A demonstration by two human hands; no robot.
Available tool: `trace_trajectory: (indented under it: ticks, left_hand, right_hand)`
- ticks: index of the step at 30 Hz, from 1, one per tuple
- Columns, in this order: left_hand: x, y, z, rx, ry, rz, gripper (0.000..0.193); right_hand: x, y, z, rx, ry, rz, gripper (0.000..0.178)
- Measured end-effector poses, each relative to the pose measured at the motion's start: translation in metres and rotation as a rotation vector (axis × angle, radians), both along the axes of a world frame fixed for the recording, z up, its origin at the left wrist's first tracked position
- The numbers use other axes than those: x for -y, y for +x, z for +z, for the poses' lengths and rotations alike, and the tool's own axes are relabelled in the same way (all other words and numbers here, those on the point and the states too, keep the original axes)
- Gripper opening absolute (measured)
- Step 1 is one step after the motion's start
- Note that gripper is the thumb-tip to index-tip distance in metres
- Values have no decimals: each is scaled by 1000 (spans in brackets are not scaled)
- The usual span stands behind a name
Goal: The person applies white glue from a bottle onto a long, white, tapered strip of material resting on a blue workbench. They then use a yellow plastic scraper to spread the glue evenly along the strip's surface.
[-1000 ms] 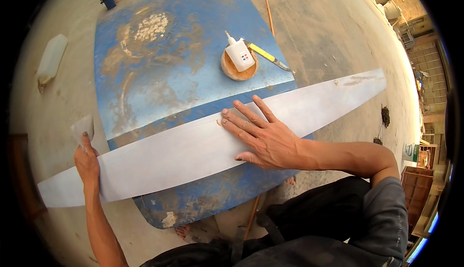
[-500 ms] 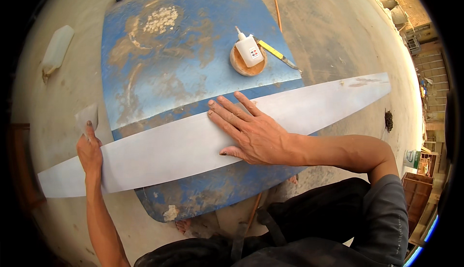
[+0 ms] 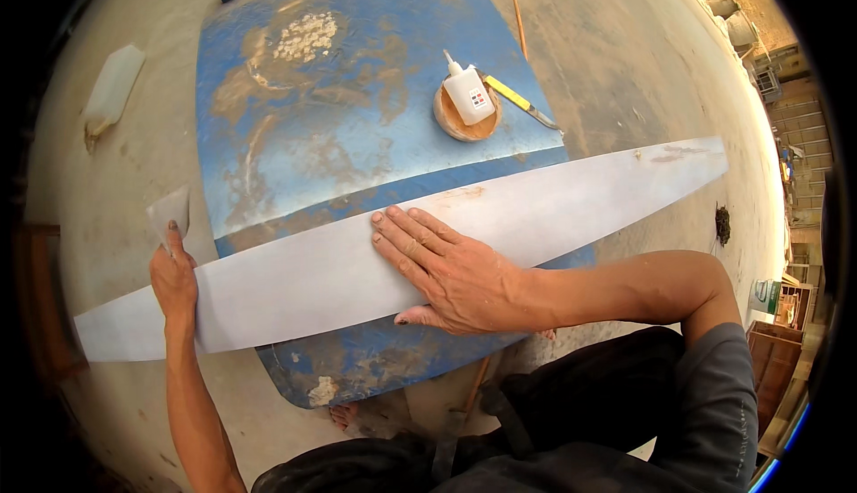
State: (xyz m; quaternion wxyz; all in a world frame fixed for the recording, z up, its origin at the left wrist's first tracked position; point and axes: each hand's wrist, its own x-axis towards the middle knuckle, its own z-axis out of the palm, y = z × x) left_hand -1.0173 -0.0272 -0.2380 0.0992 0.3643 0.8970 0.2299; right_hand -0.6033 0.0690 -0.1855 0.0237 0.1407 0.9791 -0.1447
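A long white board, tapering to both ends, lies slantwise across a worn blue tabletop. My right hand rests flat on its middle, fingers together and stretched out, thumb apart near the close edge. Brownish marks show on the board just beyond that hand and at its right end. Over the left part of the board, my left hand pinches a small whitish folded sheet with the thumb pointing up. What the sheet is made of I cannot tell.
Past the board, a round brown bowl carries a white squeeze bottle, with a yellow utility knife beside it. Dried whitish lumps stick to the tabletop. A translucent plastic container lies on the floor at left.
My right hand has slid left and toward me over the board, uncovering more of the brownish marks. The left hand still holds the sheet in about the same place.
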Motion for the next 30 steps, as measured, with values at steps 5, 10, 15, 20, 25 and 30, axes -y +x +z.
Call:
trace_trajectory:
  ticks: [5, 10, 15, 20, 25, 30]
  left_hand:
    - [0, -3, -4, 34, 9, -2, 79]
    - [5, -5, -1, -22, 42, -17, 78]
    - [-8, 5, 5, -21, 17, -29, 79]
    - [2, -4, -5, 15, 81, -28, 79]
    - [3, -2, -3, 22, 63, -26, 78]
    - [0, -8, -6, 9, 18, -35, 76]
  right_hand:
    - [1, -21, -5, -32, 25, 2, 89]
    - [8, 2, 9, 76, 47, -5, 92]
    - [15, -36, -4, -107, 51, 1, 91]
    - [3, -18, 1, -22, 66, -6, 94]
    - [-5, 62, 13, 199, 114, -216, 97]
    - [2, 49, 11, 117, 74, -228, 97]
